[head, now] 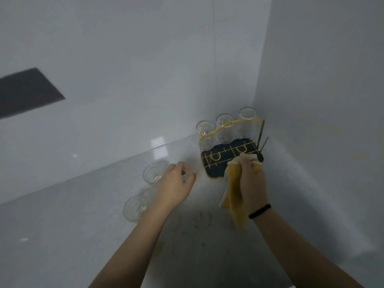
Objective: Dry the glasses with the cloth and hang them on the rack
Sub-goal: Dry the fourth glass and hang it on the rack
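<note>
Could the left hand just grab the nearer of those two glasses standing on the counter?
Probably yes. The left hand is open and holds nothing, and the nearer glass stands just beside its forearm with nothing between them. The right hand holds the yellow cloth off on the other side, out of the way.

Yellow cloth [233,196], gold wire rack [228,150] on black tray [216,172].

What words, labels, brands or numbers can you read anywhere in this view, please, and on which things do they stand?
None: nothing legible shows.
The glasses, gold wire rack, yellow cloth and black wristband bear no visible print.
The dark panel on the wall is blurred and plain.
</note>
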A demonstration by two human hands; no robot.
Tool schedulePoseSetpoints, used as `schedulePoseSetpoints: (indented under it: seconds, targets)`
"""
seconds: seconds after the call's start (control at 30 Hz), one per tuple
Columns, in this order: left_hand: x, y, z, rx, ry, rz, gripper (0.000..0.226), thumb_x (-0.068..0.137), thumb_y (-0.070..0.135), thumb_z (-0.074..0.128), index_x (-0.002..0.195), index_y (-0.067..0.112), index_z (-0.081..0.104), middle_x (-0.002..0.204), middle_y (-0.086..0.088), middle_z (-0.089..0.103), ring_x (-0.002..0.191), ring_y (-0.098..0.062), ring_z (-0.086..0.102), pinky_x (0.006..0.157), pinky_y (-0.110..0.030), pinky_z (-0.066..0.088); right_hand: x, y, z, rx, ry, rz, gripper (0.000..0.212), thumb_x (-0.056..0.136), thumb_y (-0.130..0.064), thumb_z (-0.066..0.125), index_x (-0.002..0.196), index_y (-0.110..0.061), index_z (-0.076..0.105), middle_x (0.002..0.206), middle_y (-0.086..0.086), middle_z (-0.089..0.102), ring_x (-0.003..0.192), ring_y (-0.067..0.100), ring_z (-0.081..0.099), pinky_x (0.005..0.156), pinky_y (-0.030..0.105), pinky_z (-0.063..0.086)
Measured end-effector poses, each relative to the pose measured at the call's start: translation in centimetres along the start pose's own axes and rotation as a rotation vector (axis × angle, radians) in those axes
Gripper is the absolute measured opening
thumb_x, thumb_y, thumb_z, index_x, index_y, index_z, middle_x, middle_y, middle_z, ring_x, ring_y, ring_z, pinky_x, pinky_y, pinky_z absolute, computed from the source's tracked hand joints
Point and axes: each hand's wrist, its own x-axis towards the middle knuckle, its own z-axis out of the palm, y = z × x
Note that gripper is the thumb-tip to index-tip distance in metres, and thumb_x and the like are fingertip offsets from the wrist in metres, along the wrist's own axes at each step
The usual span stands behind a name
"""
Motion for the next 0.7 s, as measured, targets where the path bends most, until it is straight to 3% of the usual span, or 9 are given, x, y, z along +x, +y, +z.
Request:
schedulePoseSetpoints:
  seconds: [0.07, 0.17, 0.23, 0.33, 0.43, 0.53, 0.63, 0.7]
  targets:
    - [-2.2, -2.0, 0.1, 0.021, -0.01, 0.0, 0.035, 0.094, 0.043, 0.054, 0.116, 0.017, 0.062, 0.111, -0.003, 0.06, 0.103, -0.018, 0.057, 0.079, -0.023, 0.037, -1.6, 0.8, 0.7, -0.026, -0.003, 0.027, 0.04, 0.093, -0.044, 0.041, 0.067, -0.016, 0.051, 0.053, -0.001, 0.046, 0.05, 0.011, 0.049, 0.053, 0.023, 0.042]
    - [-5.7, -5.3, 0.0, 0.077, -0.048, -0.016, 0.04, 0.093, 0.052, 0.049, 0.122, 0.026, 0.059, 0.128, 0.003, 0.054, 0.126, -0.016, 0.041, 0.088, -0.021, 0.015, -5.0, 1.9, 2.1, -0.085, -0.005, 0.046, 0.044, 0.092, -0.047, 0.039, 0.057, -0.02, 0.041, 0.044, -0.007, 0.035, 0.04, 0.005, 0.04, 0.043, 0.013, 0.037]
    - [-7.6, -7.3, 0.1, 0.115, -0.114, -0.001, 0.049, 0.091, 0.058, 0.047, 0.131, 0.03, 0.053, 0.141, 0.005, 0.046, 0.135, -0.014, 0.03, 0.092, -0.022, 0.008, -6.7, 2.7, 2.8, -0.1, -0.012, 0.052, 0.046, 0.092, -0.048, 0.039, 0.056, -0.02, 0.037, 0.046, -0.004, 0.032, 0.043, 0.009, 0.038, 0.046, 0.016, 0.036]
    - [-9.6, -9.4, 0.4, 0.156, -0.249, -0.003, 0.071, 0.082, 0.068, 0.053, 0.142, 0.032, 0.041, 0.153, 0.005, 0.029, 0.143, -0.014, 0.017, 0.109, -0.034, 0.006, -8.3, 3.2, 3.6, -0.11, -0.02, 0.06, 0.046, 0.092, -0.048, 0.038, 0.056, -0.019, 0.037, 0.048, -0.002, 0.033, 0.046, 0.013, 0.038, 0.05, 0.022, 0.037]
    - [-11.5, -11.1, 0.7, 0.263, -0.385, -0.034, 0.1, 0.069, 0.072, 0.064, 0.15, 0.034, 0.021, 0.159, 0.001, 0.013, 0.147, -0.021, 0.005, 0.116, -0.047, 0.002, -9.7, 3.5, 4.7, -0.116, -0.01, 0.038, 0.045, 0.093, -0.047, 0.038, 0.058, -0.018, 0.04, 0.049, -0.002, 0.036, 0.048, 0.011, 0.04, 0.05, 0.019, 0.036]
    - [-12.4, -12.1, 1.4, 0.335, -0.485, -0.07, 0.11, 0.065, 0.061, 0.076, 0.152, 0.034, 0.014, 0.158, -0.004, 0.009, 0.146, -0.026, 0.008, 0.116, -0.05, 0.014, -10.1, 3.8, 5.2, -0.125, -0.012, 0.042, 0.045, 0.092, -0.047, 0.038, 0.06, -0.016, 0.042, 0.052, 0.0, 0.039, 0.049, 0.011, 0.041, 0.049, 0.019, 0.035]
    - [-12.6, -12.8, 1.6, 0.327, -0.471, -0.077, 0.097, 0.073, 0.041, 0.08, 0.15, 0.036, 0.021, 0.148, -0.009, 0.024, 0.136, -0.027, 0.024, 0.109, -0.042, 0.037, -10.5, 3.8, 5.5, -0.138, -0.024, 0.051, 0.045, 0.092, -0.048, 0.036, 0.062, -0.015, 0.045, 0.055, 0.002, 0.042, 0.053, 0.013, 0.044, 0.052, 0.02, 0.038]
    - [-12.5, -13.1, 1.4, 0.303, -0.455, -0.061, 0.092, 0.075, 0.036, 0.079, 0.148, 0.037, 0.023, 0.141, -0.009, 0.03, 0.13, -0.026, 0.03, 0.105, -0.04, 0.041, -10.7, 3.8, 5.7, -0.148, -0.037, 0.065, 0.044, 0.092, -0.049, 0.035, 0.065, -0.016, 0.047, 0.058, 0.001, 0.046, 0.057, 0.013, 0.047, 0.053, 0.019, 0.037]
